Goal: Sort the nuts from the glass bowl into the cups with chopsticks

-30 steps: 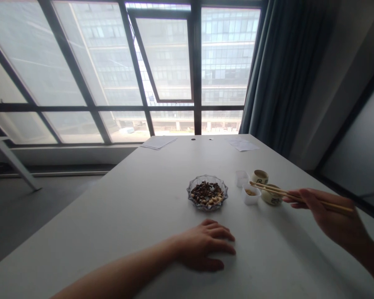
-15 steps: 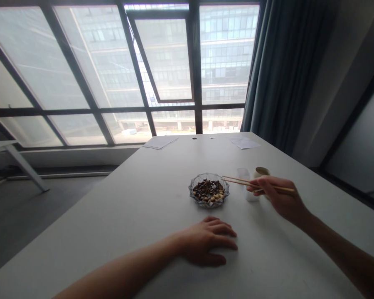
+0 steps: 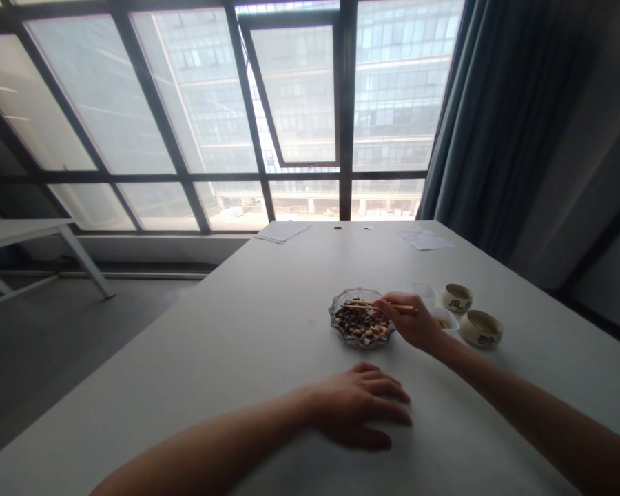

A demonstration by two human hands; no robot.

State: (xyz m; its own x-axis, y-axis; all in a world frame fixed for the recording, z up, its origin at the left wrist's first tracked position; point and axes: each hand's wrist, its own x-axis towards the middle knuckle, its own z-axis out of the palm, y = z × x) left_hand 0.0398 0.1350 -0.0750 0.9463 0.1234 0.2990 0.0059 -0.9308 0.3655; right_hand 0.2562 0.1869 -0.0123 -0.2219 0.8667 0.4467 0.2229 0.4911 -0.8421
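Observation:
My right hand [image 3: 409, 320] is closed on a pair of wooden chopsticks [image 3: 362, 304], whose tips point left over the glass bowl. The scalloped clear glass bowl [image 3: 335, 331] holds a mix of dark brown dried pieces and pale nut-like pieces [image 3: 368, 333]. Whether the tips touch or grip a piece is too small to tell. My left hand [image 3: 364, 406] lies palm down on the white table [image 3: 269, 324], just in front of the bowl, fingers spread and holding nothing.
Right of my right hand are a white plastic container [image 3: 450, 321] with a few light pieces, another translucent container [image 3: 424, 293], and two beige ceramic cups [image 3: 481, 329] with dark characters. Paper sheets lie at the table's far end [image 3: 283, 233]. Windows and a dark curtain [image 3: 475, 138] stand behind.
My right hand has moved left with the chopsticks, from beside the bowl to over it, uncovering the cups and container. The camera view has shifted slightly left. My left hand stays on the table.

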